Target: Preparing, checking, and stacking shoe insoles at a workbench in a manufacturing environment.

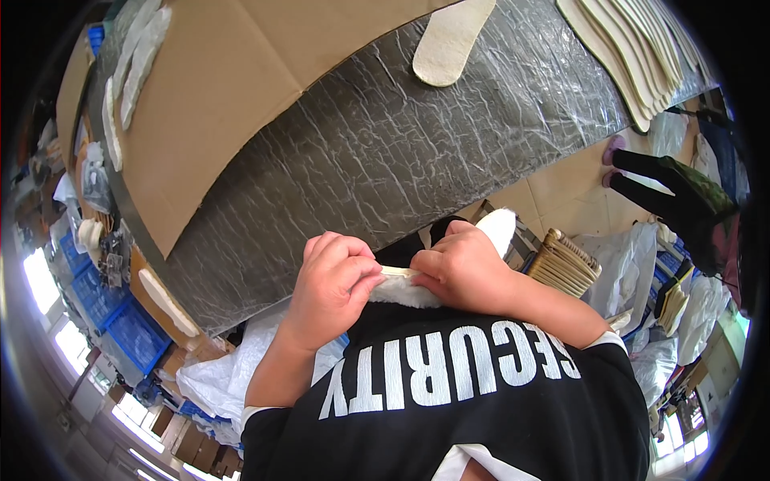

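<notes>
Close to my chest, both hands pinch the edge of a fluffy white insole (405, 293). Its cream backing shows as a narrow strip between my fingers. My left hand (330, 276) has thumb and fingertips closed on one side of that strip. A short gap away, my right hand (461, 268) grips the same edge with thumb and bent forefinger. Beyond the right hand a white end sticks out, apparently of the same insole; my fingers cover the part between. A single cream insole (449, 50) lies flat on the table at the far side.
The table (361, 152) has a wrinkled plastic cover. A large brown cardboard sheet (233, 88) spreads over its left part. Stacked cream insoles (634, 60) lie at the far right. A wicker seat (566, 264) is at right, and another person (666, 180) stands beyond. Blue crates (132, 337) stand left.
</notes>
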Available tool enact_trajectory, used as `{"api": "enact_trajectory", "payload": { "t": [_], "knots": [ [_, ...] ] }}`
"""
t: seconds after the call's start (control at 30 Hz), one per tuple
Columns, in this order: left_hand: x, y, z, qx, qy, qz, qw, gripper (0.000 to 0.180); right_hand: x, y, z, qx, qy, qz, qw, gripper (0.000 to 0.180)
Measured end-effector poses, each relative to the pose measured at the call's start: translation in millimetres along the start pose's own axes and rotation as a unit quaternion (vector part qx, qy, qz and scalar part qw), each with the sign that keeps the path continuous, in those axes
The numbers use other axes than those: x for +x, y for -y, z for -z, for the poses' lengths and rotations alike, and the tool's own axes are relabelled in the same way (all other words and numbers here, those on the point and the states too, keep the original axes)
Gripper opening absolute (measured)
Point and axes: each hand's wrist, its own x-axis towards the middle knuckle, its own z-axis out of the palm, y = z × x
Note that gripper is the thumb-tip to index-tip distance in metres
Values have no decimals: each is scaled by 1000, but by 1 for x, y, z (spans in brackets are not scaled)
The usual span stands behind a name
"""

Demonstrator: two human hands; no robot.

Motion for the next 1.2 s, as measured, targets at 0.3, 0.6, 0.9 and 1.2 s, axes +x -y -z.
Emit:
{"api": "enact_trajectory", "payload": {
  "t": [0.3,0.6,0.9,1.2],
  "knots": [
    [0,-6,-6,98,-10,-77,992,19,3,3,2,-5,-2,2,1000,17],
    [-7,-3,-16,144,-2,-108,984,18,0,3,-3,17,-5,-59,998,14],
    [-9,-3,-18,23,5,30,999,12,3,3,4,23,19,-14,999,14],
    [-16,4,-5,-125,-102,87,983,25,5,2,-3,29,-38,10,999,13]
  ]
}}
